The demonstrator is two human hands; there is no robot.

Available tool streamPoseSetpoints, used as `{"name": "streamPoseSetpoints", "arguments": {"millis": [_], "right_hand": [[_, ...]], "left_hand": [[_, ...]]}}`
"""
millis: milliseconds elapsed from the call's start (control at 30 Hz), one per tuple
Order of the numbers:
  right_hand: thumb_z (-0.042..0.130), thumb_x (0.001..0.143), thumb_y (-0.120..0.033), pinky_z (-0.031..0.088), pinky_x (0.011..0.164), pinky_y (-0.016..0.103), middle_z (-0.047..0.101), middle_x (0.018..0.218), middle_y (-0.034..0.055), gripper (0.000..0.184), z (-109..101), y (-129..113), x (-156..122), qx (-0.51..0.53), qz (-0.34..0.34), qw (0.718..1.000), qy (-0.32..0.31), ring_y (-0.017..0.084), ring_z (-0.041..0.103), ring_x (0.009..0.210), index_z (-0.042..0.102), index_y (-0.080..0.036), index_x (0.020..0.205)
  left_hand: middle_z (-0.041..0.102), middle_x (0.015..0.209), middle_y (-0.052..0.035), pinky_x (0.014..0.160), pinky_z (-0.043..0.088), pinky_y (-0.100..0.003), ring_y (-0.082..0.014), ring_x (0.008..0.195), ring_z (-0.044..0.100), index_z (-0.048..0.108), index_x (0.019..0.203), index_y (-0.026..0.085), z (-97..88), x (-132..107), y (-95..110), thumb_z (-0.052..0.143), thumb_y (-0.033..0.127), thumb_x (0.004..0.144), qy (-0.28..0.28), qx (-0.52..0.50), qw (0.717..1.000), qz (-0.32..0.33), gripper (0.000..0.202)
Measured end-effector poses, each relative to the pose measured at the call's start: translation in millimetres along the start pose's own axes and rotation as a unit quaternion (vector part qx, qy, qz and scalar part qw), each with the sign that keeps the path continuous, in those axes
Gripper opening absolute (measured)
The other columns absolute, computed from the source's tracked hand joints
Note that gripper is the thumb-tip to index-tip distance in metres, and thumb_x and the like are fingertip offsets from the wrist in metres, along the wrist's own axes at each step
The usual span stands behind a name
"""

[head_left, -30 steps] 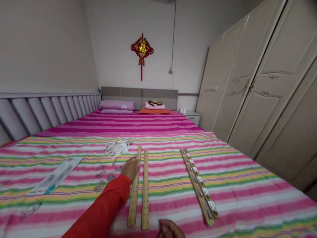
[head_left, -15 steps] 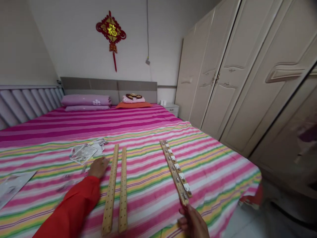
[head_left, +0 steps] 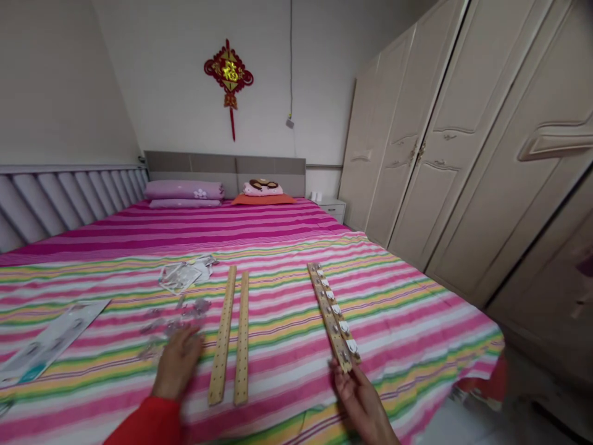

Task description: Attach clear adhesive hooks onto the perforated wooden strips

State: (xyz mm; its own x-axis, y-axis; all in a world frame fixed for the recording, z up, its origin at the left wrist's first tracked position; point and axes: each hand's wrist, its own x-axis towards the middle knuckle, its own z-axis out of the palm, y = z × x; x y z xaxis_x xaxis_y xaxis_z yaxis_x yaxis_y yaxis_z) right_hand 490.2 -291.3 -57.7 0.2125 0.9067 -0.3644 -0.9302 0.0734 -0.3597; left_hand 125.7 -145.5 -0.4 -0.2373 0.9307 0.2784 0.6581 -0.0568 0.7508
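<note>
At studded strip (head_left: 328, 314), newly, right hand (head_left: 359, 395)

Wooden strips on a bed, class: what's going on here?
A person's right hand touches the near end of the strips with fittings. The left hand is at some small clear pieces; whether it grips any is hidden. Two holed strips lie between the hands, untouched, on the striped cloth.

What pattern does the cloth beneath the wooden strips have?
The cloth has stripes, mainly pink, white, yellow and green; the head view shows it best.
</note>
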Motion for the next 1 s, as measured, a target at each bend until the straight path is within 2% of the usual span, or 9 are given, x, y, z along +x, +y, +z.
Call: {"name": "streamPoseSetpoints", "arguments": {"millis": [100, 233, 333, 433, 533, 633, 767, 900, 1000], "right_hand": [[0.076, 0.068, -0.009, 0.057, 0.063, 0.021, 0.067, 0.077, 0.0041, 0.019, 3.0, 3.5, -1.0, -0.021, 0.024, 0.998, -0.054, 0.011, 0.065, 0.067, 0.065, -0.012, 0.083], [0.075, 0.071, -0.015, 0.055, 0.059, 0.021, 0.065, 0.075, 0.0032, 0.015, 14.4, 12.4, -7.3, -0.027, 0.025, 0.995, -0.089, 0.011, 0.060, 0.062, 0.066, -0.012, 0.083], [0.077, 0.070, -0.019, 0.052, 0.056, 0.020, 0.065, 0.073, 0.0023, 0.016, 28.3, 26.3, -13.2, -0.029, 0.023, 0.995, -0.092, 0.010, 0.058, 0.060, 0.067, -0.013, 0.081], [0.079, 0.068, -0.020, 0.051, 0.056, 0.019, 0.065, 0.071, 0.0010, 0.018, 47.9, 48.8, -18.7, -0.046, 0.027, 0.993, -0.103, 0.009, 0.058, 0.060, 0.068, -0.014, 0.080], [0.080, 0.065, -0.021, 0.050, 0.060, 0.020, 0.066, 0.072, -0.0001, 0.021, 74.1, 76.7, -23.5, -0.079, 0.022, 0.988, -0.129, 0.010, 0.059, 0.063, 0.069, -0.016, 0.082], [0.078, 0.067, -0.023, 0.050, 0.062, 0.021, 0.068, 0.077, 0.0020, 0.020, 102.8, 104.9, -25.1, -0.129, 0.022, 0.976, -0.173, 0.012, 0.061, 0.068, 0.070, -0.017, 0.085], [0.073, 0.073, -0.031, 0.049, 0.058, 0.025, 0.069, 0.078, 0.0060, 0.025, 132.4, 138.8, -15.7, -0.187, 0.048, 0.950, -0.246, 0.017, 0.062, 0.068, 0.070, -0.016, 0.093], [0.078, 0.067, -0.033, 0.044, 0.049, 0.021, 0.066, 0.067, 0.0022, 0.032, 145.3, 166.0, 2.6, -0.238, 0.067, 0.937, -0.247, 0.011, 0.056, 0.052, 0.070, -0.015, 0.092], [0.080, 0.063, -0.035, 0.040, 0.045, 0.019, 0.060, 0.060, -0.0023, 0.037, 146.7, 181.1, 12.5, -0.268, 0.064, 0.933, -0.232, 0.008, 0.049, 0.044, 0.070, -0.014, 0.093]], "left_hand": [[0.056, 0.128, -0.0112, 0.101, 0.043, -0.042, -0.0297, 0.123, 0.048, 0.066, 0.090, 0.022, 8.1, -44.9, 0.2, 0.052, 0.055, 0.068, -0.018, -0.097, 0.995, 0.003, 0.042], [0.056, 0.128, -0.0095, 0.098, 0.045, -0.040, -0.0285, 0.123, 0.048, 0.065, 0.093, 0.024, 12.8, -82.9, 20.2, 0.054, 0.062, 0.068, -0.014, -0.188, 0.982, -0.022, 0.047], [0.065, 0.111, -0.0102, 0.083, 0.053, -0.038, -0.0272, 0.103, 0.061, 0.066, 0.098, 0.021, 17.5, -99.2, 39.7, 0.056, 0.063, 0.068, -0.091, -0.262, 0.958, -0.078, 0.053], [0.068, 0.093, -0.0087, 0.067, 0.054, -0.034, -0.0227, 0.081, 0.065, 0.064, 0.106, 0.020, 31.1, -114.2, 55.5, 0.058, 0.062, 0.069, -0.169, -0.311, 0.928, -0.118, 0.056], [0.064, 0.089, -0.0075, 0.068, 0.053, -0.031, -0.0188, 0.076, 0.063, 0.061, 0.116, 0.019, 49.7, -125.4, 67.4, 0.068, 0.056, 0.062, -0.146, -0.308, 0.935, -0.098, 0.066], [0.063, 0.091, -0.0069, 0.071, 0.052, -0.030, -0.0179, 0.078, 0.063, 0.057, 0.122, 0.022, 61.3, -122.5, 74.9, 0.073, 0.049, 0.059, -0.115, -0.295, 0.945, -0.081, 0.071], [0.063, 0.084, -0.0050, 0.062, 0.052, -0.026, -0.0163, 0.072, 0.063, 0.056, 0.120, 0.021, 56.1, -96.6, 74.2, 0.070, 0.052, 0.064, -0.067, -0.356, 0.928, -0.082, 0.065], [0.055, 0.066, 0.0033, 0.040, 0.043, -0.023, -0.0089, 0.042, 0.050, 0.055, 0.114, 0.018, 40.3, -67.9, 60.0, 0.058, 0.060, 0.072, -0.046, -0.383, 0.914, -0.124, 0.059], [0.053, 0.060, 0.0049, 0.038, 0.041, -0.023, -0.0091, 0.040, 0.048, 0.057, 0.106, 0.016, 30.2, -50.2, 45.6, 0.055, 0.061, 0.074, -0.027, -0.366, 0.922, -0.123, 0.055]]}}
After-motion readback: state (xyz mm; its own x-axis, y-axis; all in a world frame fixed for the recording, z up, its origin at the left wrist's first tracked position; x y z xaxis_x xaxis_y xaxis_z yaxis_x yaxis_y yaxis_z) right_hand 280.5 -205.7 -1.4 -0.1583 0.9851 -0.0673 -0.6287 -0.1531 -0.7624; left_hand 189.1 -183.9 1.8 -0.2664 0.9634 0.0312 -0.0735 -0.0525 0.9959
